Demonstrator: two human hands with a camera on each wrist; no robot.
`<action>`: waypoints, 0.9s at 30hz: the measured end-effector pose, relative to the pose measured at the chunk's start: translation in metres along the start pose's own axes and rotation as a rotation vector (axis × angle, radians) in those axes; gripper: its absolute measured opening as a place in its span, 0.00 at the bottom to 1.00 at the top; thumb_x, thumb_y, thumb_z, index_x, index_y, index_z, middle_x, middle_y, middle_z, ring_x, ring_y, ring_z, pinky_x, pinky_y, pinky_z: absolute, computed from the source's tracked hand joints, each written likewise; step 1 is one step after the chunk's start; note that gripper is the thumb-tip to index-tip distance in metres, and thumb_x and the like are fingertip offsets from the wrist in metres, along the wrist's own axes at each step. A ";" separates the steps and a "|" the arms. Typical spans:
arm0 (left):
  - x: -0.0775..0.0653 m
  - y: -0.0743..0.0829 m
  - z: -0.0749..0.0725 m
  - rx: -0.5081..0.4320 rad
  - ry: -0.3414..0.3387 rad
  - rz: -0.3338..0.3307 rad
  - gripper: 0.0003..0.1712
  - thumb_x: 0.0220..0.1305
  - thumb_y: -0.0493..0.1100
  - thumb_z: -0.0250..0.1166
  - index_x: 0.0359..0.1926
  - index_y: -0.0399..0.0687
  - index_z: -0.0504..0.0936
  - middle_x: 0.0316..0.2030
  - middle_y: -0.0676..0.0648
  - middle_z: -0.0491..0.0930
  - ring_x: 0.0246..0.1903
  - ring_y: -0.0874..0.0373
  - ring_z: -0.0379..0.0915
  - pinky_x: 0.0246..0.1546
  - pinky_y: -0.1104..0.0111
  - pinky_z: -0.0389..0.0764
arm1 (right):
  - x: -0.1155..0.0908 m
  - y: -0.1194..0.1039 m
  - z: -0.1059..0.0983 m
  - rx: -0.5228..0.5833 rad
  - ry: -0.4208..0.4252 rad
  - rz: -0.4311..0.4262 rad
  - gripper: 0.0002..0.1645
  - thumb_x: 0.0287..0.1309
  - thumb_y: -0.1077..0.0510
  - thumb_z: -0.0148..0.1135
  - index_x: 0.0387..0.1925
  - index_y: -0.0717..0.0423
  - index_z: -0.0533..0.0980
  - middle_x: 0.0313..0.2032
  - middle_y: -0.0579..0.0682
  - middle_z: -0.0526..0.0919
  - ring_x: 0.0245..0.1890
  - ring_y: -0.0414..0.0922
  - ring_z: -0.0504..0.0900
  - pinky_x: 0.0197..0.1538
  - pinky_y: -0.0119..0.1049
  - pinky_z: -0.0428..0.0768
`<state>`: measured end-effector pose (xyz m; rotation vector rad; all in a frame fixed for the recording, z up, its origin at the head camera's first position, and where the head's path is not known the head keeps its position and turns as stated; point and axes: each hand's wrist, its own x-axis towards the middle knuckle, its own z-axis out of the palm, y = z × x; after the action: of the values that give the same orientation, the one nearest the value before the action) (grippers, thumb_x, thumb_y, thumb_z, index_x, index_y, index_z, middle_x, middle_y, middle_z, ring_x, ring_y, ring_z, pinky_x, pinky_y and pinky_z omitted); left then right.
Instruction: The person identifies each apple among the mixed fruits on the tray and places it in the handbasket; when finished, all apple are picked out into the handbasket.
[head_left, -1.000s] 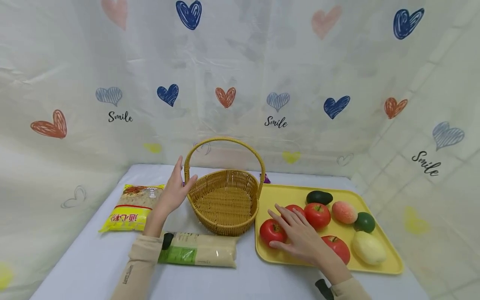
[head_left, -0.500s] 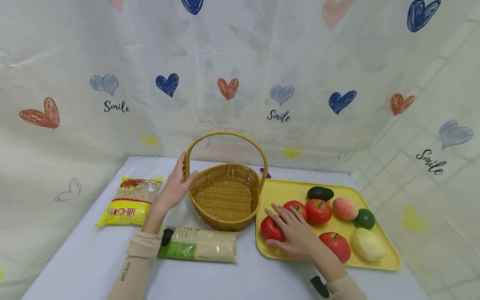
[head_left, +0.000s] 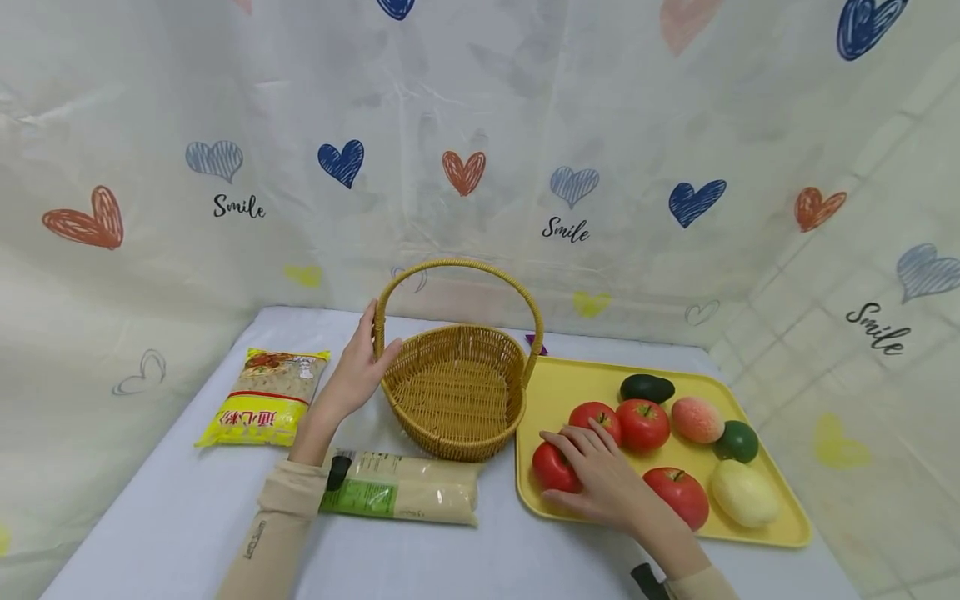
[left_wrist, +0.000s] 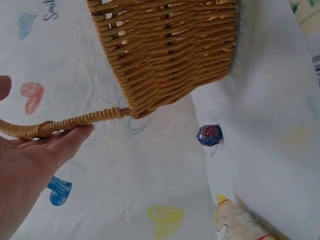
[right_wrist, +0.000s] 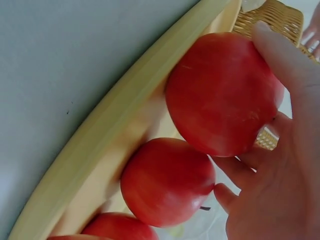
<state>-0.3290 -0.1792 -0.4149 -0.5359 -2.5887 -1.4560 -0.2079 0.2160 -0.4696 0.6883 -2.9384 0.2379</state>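
A wicker basket with a tall arched handle stands mid-table. My left hand rests straight fingers against the handle's left side; in the left wrist view the thumb stands apart from the handle. Over the yellow tray, my right hand grips the nearest-left red apple. Its thumb lies on one side of that apple and its fingers bend round the other, as the right wrist view shows. Several other apples lie on the tray close to this hand.
The tray also holds a dark green avocado-like fruit, a peach, a green round fruit and a pale yellow fruit. A yellow pasta bag lies left, a long pale packet in front. Purple wrapping shows behind the basket.
My left hand has come up against the basket handle. My right fingers have closed round the apple. The head view has tilted slightly; the basket and tray look unmoved.
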 end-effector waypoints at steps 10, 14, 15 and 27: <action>-0.001 0.003 -0.004 -0.003 -0.015 -0.012 0.52 0.78 0.65 0.50 0.83 0.53 0.27 0.83 0.38 0.35 0.81 0.36 0.39 0.79 0.40 0.52 | -0.002 -0.009 -0.019 0.030 -0.089 0.086 0.47 0.48 0.23 0.70 0.68 0.32 0.72 0.63 0.47 0.78 0.67 0.56 0.73 0.65 0.61 0.78; -0.002 0.003 -0.004 -0.011 -0.018 -0.011 0.52 0.78 0.65 0.50 0.83 0.53 0.27 0.83 0.37 0.35 0.81 0.36 0.39 0.79 0.41 0.52 | 0.008 -0.019 -0.036 -0.001 -0.056 0.042 0.47 0.49 0.24 0.71 0.68 0.34 0.72 0.59 0.46 0.80 0.57 0.50 0.78 0.54 0.53 0.85; -0.002 0.003 -0.004 -0.010 -0.016 -0.010 0.52 0.78 0.65 0.50 0.83 0.53 0.27 0.83 0.37 0.35 0.81 0.36 0.39 0.79 0.41 0.52 | 0.012 -0.022 -0.041 -0.006 -0.042 0.022 0.47 0.50 0.24 0.70 0.69 0.34 0.72 0.58 0.46 0.80 0.54 0.48 0.80 0.52 0.50 0.86; -0.002 -0.001 0.002 -0.024 -0.008 -0.004 0.52 0.78 0.64 0.50 0.83 0.54 0.27 0.83 0.38 0.35 0.82 0.36 0.37 0.79 0.40 0.50 | 0.081 -0.064 -0.070 0.099 -0.065 -0.140 0.43 0.58 0.27 0.66 0.70 0.37 0.70 0.59 0.48 0.78 0.49 0.43 0.82 0.41 0.40 0.85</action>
<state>-0.3275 -0.1786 -0.4169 -0.5412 -2.5826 -1.4908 -0.2463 0.1371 -0.3807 0.9287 -2.9383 0.3554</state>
